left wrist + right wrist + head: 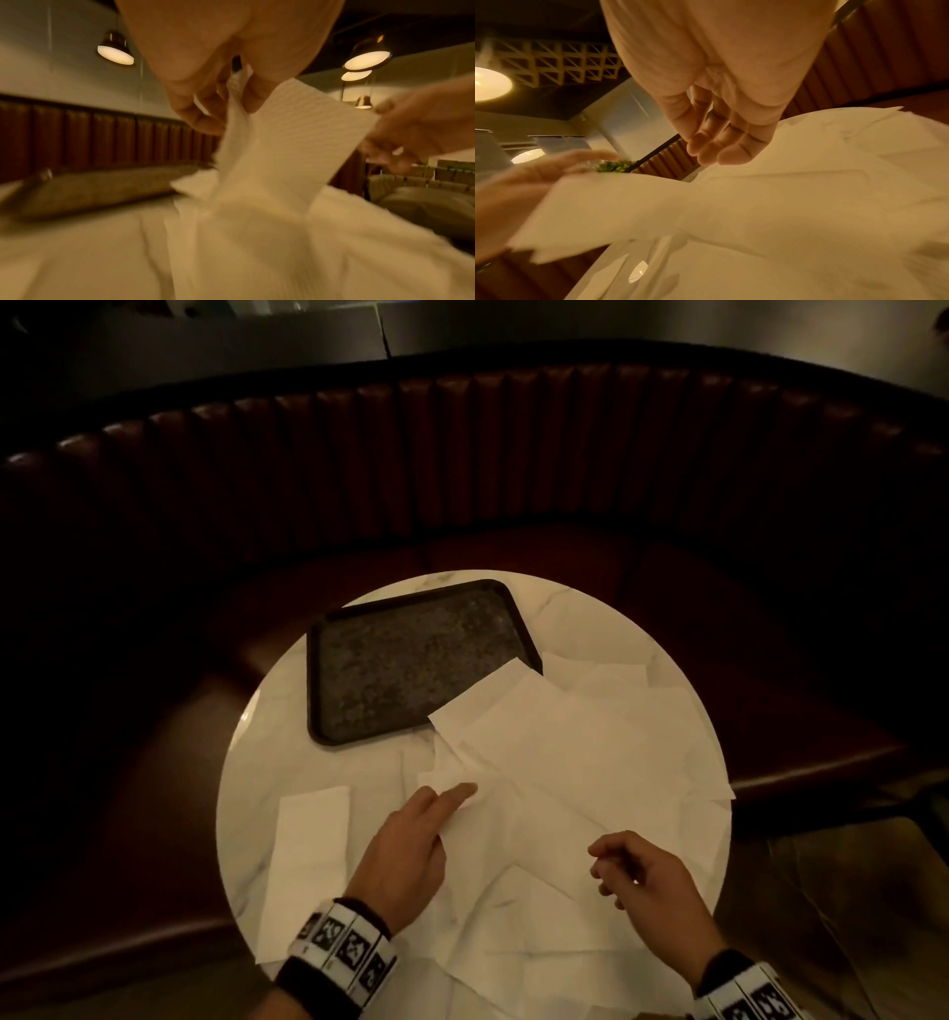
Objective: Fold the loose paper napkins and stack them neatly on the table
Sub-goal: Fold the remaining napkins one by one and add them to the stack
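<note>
Several loose white paper napkins lie overlapping across the right and front of the round white table. My left hand pinches the edge of one napkin between thumb and fingers and holds it lifted off the pile. In the right wrist view that same napkin hangs blurred at the lower left. My right hand hovers over the pile near the front right, and its fingers are loosely curled with nothing in them. A long folded napkin lies flat at the left.
A black rectangular tray with nothing on it sits at the back left of the table, one napkin corner overlapping its near right edge. A dark red padded bench curves around the far side. Napkins overhang the table's front and right edges.
</note>
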Demonstrator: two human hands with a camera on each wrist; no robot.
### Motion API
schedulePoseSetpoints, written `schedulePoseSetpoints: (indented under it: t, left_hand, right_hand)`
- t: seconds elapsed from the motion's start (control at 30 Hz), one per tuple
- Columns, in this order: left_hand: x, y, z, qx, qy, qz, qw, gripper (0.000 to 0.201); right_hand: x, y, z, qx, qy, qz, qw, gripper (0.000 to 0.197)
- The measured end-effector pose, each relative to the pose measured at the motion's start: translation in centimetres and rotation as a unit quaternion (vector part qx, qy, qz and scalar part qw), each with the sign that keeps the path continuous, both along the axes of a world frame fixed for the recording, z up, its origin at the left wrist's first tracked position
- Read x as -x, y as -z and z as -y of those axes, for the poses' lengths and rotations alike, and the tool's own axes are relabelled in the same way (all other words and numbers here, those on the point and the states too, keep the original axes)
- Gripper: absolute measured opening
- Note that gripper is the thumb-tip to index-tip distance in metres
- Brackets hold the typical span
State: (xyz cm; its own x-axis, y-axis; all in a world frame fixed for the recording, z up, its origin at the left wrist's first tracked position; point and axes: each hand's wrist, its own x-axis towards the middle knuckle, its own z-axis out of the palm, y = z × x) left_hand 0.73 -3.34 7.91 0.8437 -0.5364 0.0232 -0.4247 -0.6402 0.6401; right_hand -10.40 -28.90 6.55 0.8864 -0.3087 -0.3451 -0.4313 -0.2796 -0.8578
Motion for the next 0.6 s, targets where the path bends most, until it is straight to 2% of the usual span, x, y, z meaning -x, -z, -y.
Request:
schedulePoseSetpoints:
  t: [0.13, 0.2, 0.27, 0.3, 0.4, 0.5, 0.57, 0.6]
  left_hand:
    - [-1.6, -7.2, -3.0, 0.108, 0.043, -0.013, 0.993, 0.049]
    - [-2.0, -10.2, -4.3, 0.169, 0.037, -0.06, 0.983, 0.04]
    - [-1.9, -12.8, -5.4, 0.242, 0.025, -0.115, 0.963, 0.022]
    - [-1.7, -13.8, -5.9, 0.268, 0.016, -0.136, 0.954, 0.02]
    - [-1.1, -15.8, -6.9, 0.293, 0.013, -0.175, 0.94, 0.024]
    - [-0.3, -16.8, -7.0, 0.29, 0.041, -0.173, 0.94, 0.029]
    - [0.3, -17.0, -6.8, 0.303, 0.063, -0.191, 0.931, 0.047]
    - [0.6, -17.2, -6.8, 0.298, 0.053, -0.19, 0.934, 0.058]
  right_hand:
    - [-1.3, -1.2, -1.0, 0.016, -0.031, 0.02, 0.999, 0.028]
    - [-2.1, -2.3, -1.7, 0.015, -0.042, 0.042, 0.998, 0.028]
    - [-3.1, -4.0, -2.7, 0.013, -0.049, 0.078, 0.996, 0.024]
    - [-3.6, -5.1, -3.2, 0.012, -0.054, 0.101, 0.993, 0.021]
    - [-5.4, -9.4, -5.3, 0.0, -0.107, 0.176, 0.979, 0.017]
    - [-7.3, -13.6, -8.1, 0.005, -0.248, 0.214, 0.945, 0.035]
    - [-8.3, -15.4, -10.2, 0.018, -0.343, 0.189, 0.92, 0.045]
    - [-8.7, -16.0, -11.2, 0.015, -0.372, 0.18, 0.911, 0.043]
